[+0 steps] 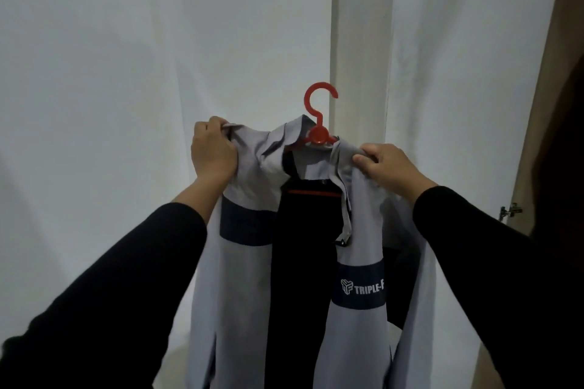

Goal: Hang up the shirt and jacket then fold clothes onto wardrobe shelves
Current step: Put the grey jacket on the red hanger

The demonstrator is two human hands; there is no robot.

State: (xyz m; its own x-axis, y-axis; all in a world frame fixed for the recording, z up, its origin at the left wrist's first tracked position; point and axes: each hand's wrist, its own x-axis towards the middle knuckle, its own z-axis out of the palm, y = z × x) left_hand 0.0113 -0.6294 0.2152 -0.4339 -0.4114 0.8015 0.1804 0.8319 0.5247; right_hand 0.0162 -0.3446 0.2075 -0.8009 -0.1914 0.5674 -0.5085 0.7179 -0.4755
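Left hand (213, 148) and right hand (387, 167) each grip a shoulder of the grey jacket (246, 262), held mid-air, likely seating it on the red hanger (317, 123); wardrobe door (537, 136) far right.

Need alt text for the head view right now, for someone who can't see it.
Both hands, left and right, grip the shoulders of a grey jacket on a red hanger, held up before a white curtain. The hook is free.
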